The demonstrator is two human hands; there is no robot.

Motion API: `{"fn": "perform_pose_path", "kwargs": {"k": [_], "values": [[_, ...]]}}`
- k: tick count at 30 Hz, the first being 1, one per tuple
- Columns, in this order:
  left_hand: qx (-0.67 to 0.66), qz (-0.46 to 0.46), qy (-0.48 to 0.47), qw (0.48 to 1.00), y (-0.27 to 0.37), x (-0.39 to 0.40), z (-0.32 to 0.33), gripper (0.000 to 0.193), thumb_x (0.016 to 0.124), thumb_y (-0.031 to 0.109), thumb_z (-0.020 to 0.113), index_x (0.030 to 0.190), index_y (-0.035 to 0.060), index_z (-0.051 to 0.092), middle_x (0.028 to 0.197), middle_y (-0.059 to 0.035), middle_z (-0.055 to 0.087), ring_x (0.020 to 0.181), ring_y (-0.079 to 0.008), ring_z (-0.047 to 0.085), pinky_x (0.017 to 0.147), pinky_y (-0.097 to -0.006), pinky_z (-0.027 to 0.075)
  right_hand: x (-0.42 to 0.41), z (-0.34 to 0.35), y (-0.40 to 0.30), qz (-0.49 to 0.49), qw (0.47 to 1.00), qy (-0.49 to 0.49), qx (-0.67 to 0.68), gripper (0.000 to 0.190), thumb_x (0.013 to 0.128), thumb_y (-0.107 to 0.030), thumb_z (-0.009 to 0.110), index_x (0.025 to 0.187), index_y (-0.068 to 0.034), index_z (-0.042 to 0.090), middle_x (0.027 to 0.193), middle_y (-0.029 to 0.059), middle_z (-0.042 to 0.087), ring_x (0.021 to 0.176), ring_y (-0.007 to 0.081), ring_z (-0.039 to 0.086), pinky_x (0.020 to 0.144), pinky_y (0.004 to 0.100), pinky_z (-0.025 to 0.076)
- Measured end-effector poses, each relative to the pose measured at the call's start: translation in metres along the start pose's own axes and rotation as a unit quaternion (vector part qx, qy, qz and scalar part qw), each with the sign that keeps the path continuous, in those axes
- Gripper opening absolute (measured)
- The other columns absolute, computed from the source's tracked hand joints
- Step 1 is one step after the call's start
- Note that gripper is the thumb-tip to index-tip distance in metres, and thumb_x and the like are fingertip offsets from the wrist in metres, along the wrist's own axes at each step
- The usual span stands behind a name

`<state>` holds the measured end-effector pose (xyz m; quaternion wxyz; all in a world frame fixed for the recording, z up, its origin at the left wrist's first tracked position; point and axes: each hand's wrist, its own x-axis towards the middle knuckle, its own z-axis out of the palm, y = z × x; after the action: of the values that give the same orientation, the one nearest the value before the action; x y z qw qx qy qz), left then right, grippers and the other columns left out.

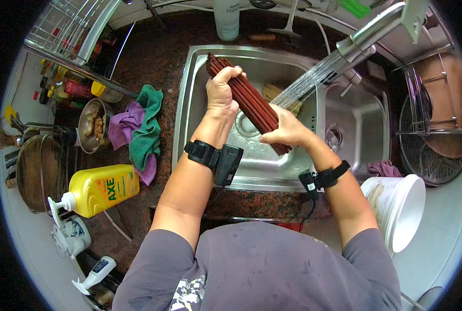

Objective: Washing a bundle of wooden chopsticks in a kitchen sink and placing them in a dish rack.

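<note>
A thick bundle of dark red-brown chopsticks slants across the larger bowl of a stainless steel double sink. Near its upper left end, my left hand is wrapped around the bundle. Lower down, my right hand grips the other end, with the thumb across the sticks. From the faucet at the upper right, a spray of water runs down towards the bundle beside my right hand. Behind the spray lies a yellowish-brown item in the bowl, partly hidden. Below the bundle is the round drain.
Left of the sink lie a green cloth, a purple cloth, a metal bowl of food and a yellow AXE pump bottle. A white bucket stands at the right. Behind the sink is a pale bottle.
</note>
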<state>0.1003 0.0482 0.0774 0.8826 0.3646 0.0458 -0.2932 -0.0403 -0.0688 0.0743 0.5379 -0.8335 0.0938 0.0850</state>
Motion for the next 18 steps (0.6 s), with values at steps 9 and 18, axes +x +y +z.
{"fn": "perform_pose_path", "kwargs": {"k": [9,18], "values": [[-0.003,0.014,-0.097,0.995,0.014,0.000,0.015,0.011,0.070,0.004,0.059,0.077,0.0065,0.051,0.073,-0.0057,0.057,0.067,-0.0181,0.058,0.066,-0.0334,0.051,-0.009,-0.021,-0.014,0.031,0.975,-0.079,0.204,0.052,0.068,-0.033,0.070,0.105,-0.001,0.054,0.091,0.0031,0.057,0.079,0.0107,0.051,0.076,0.0255,0.042],[-0.009,0.190,-0.010,0.982,0.021,-0.003,0.024,0.007,0.067,0.002,0.057,0.074,0.0018,0.055,0.068,-0.0076,0.057,0.062,-0.0195,0.056,0.064,-0.0329,0.048,-0.016,0.011,0.001,0.046,0.663,0.050,0.745,0.047,0.087,-0.048,0.041,0.118,-0.012,0.044,0.115,0.0142,0.051,0.099,0.0337,0.054,0.083,0.0586,0.042]]}}
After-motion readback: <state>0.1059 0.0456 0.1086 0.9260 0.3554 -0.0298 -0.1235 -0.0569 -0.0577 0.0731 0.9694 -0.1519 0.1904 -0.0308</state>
